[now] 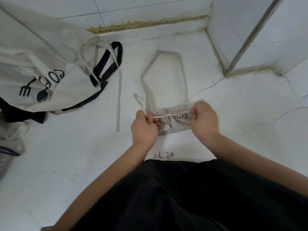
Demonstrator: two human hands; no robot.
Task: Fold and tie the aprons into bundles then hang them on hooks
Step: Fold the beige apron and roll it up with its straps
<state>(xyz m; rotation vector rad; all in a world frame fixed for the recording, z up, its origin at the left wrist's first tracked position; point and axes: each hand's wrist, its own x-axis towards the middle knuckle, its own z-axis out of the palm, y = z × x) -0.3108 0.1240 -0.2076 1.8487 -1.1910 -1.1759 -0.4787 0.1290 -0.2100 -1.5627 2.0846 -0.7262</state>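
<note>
Head view looks down on our two hands at work on the white floor [241, 105]. The folded apron bundle [176, 126] lies flat right in front of us, between our hands, and its long side runs left to right. Our left hand [144, 129] is at its left end and our right hand [204, 119] is at its right end, both about as near. A thin tie string [164, 116] goes across the top of the bundle from one hand to the other, along that same line. The fingers [150, 119] of our left hand are curled and pinch one end of the string; our right hand pinches the other end between thumb and curled fingers. The string looks pulled straight, with a small knot [179, 116] bunched near the middle. We think we are pulling the knot tight, so each hand should pull out and away from the middle, along the string. The neck loop [183, 72] lies open on the floor just past the bundle, away from us — maybe the part to hang on a hook. More aprons [41, 64] lie in a pile well off to our left, not folded yet.
</note>
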